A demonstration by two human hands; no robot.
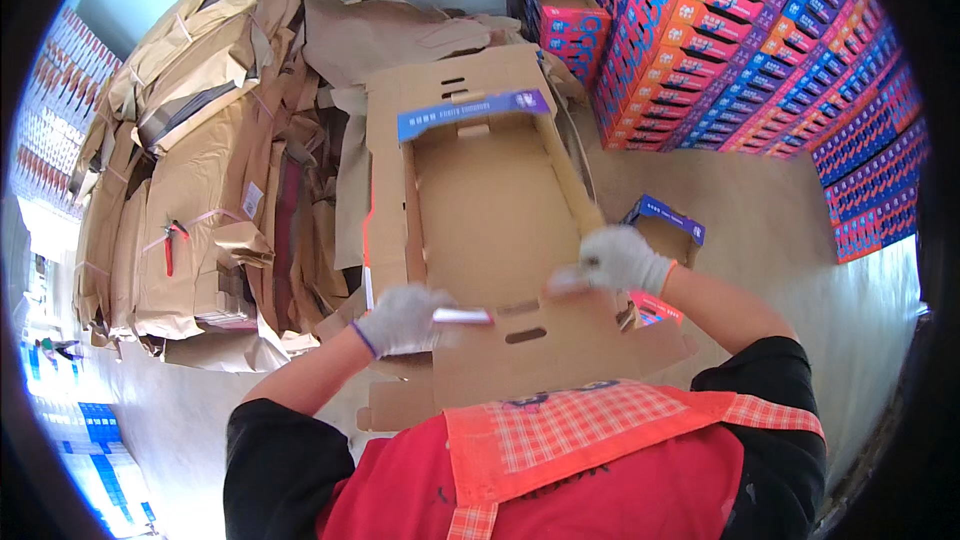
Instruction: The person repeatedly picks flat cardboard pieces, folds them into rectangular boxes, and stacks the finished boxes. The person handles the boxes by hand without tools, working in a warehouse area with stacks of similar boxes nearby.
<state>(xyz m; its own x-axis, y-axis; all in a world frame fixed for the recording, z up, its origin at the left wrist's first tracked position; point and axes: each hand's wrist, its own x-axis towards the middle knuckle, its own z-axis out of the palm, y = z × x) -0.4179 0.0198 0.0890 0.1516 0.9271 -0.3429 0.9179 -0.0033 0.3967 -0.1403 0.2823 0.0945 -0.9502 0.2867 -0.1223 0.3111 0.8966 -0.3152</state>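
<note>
A cardboard carton tray [495, 210] lies before me, brown inside. Its far end wall stands folded up with a blue and purple printed edge [470, 112], and its near end flap [530, 345], with a hand hole, lies flat toward my body. My left hand [405, 318], in a white knitted glove, is closed at the near left corner, on a small flap with a white edge. My right hand [625, 260], gloved too, has its fingers closed on the near right corner. Motion slightly blurs both sets of fingertips. More flat cardboard lies under the tray.
Bundled brown cardboard [190, 180] is heaped at left, with red-handled pliers [170, 245] on it. Tall stacks of printed cartons [720, 40] stand at far right. A blue-edged carton tray [665, 230] sits on the floor beyond my right hand. More stacks line the left edge.
</note>
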